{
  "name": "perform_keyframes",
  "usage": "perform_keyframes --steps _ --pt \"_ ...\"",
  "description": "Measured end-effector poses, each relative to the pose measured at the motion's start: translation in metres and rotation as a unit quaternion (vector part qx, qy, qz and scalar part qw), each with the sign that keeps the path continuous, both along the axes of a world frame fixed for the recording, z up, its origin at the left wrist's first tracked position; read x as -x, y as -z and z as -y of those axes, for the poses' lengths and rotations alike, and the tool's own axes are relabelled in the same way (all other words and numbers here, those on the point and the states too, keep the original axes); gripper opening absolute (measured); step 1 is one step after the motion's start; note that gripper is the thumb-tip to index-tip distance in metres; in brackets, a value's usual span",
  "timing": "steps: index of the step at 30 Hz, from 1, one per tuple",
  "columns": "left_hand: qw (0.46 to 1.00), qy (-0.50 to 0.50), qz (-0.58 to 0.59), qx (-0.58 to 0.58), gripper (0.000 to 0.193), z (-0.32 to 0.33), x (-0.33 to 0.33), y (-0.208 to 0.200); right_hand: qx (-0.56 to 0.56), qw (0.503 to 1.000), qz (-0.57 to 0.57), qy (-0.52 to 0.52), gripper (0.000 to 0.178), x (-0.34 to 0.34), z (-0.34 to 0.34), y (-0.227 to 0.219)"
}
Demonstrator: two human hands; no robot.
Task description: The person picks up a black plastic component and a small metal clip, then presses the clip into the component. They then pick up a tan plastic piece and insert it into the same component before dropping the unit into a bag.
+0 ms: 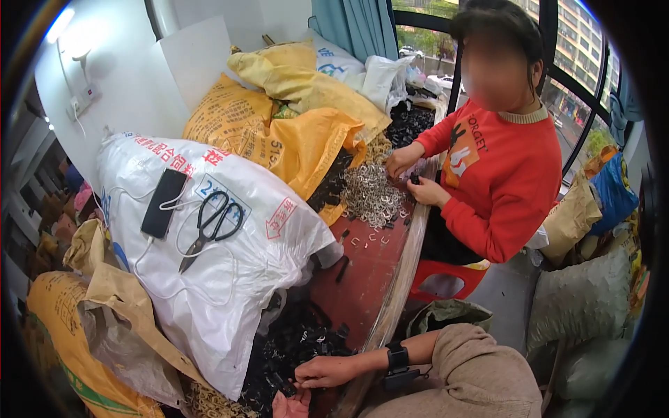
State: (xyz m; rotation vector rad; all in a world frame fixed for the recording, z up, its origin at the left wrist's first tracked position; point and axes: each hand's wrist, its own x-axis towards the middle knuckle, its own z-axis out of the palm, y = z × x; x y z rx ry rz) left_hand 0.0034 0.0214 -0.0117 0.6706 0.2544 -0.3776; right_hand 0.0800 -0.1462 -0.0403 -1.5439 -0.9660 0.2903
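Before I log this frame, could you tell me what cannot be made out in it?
- Left hand, head view: cut off by the lower edge; its grip is unclear.
- Right hand: fingertips buried in the black parts; any held piece is too small to tell.
- Silver clips: too small to tell apart.

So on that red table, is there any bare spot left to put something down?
One patch: the bare red tabletop between the silver clip pile and the black parts heap, bordered by the white sack; only stray pieces lie there. Elsewhere it is crowded: yellow sacks fill the far end, and the right hand and left hand work in the black heap.
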Motion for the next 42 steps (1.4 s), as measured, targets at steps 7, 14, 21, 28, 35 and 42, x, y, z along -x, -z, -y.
perform_keyframes --steps 7,14,21,28,35,42 --pt "0.998 0.027 0.017 0.046 0.032 -0.012 0.0 0.01 0.043 0.996 -0.072 -0.002 0.016 -0.003 0.003 -0.011" --pt "0.998 -0.027 0.046 0.031 0.032 -0.016 0.014 0.033 0.065 0.991 -0.119 0.016 0.017 0.011 0.005 -0.014" --pt "0.993 -0.104 0.036 0.035 0.035 -0.012 0.022 0.018 0.095 0.987 -0.128 0.024 0.015 0.013 -0.011 -0.011" --pt "0.995 -0.08 -0.034 0.037 0.03 -0.017 0.023 0.006 0.086 0.931 -0.355 -0.015 0.012 0.008 -0.004 -0.035" --pt "0.992 -0.056 -0.051 0.098 0.025 -0.022 0.039 0.018 0.092 0.939 -0.328 -0.035 0.012 0.023 -0.022 -0.042" --pt "0.991 -0.066 -0.068 0.096 0.021 -0.021 0.051 0.019 0.157 0.987 0.004 0.02 0.009 0.038 -0.029 -0.053"
